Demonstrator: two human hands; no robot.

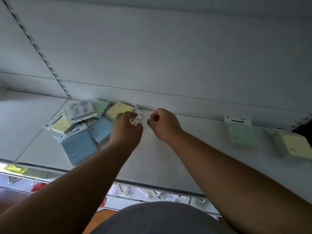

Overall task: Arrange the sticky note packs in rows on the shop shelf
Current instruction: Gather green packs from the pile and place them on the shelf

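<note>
A loose heap of sticky note packs (79, 127) in blue, yellow and green lies at the back left of the white shelf (162, 162). My left hand (125, 129) grips the white header card of one pack (137, 119) at the heap's right edge; most of that pack is hidden behind my hand. My right hand (163, 123) hovers just to the right of it with curled fingers, and I cannot tell whether it pinches anything. Farther right, a green pack (240, 132) and a yellow pack (293, 144) lie apart near the back wall.
The shelf's back wall (168, 56) rises right behind the packs, with a slotted upright rail (38, 49) at the left. Below the shelf's front edge hang small packaged goods (152, 193) on pegs. A yellow price tag (15, 168) sits on the front lip at the left.
</note>
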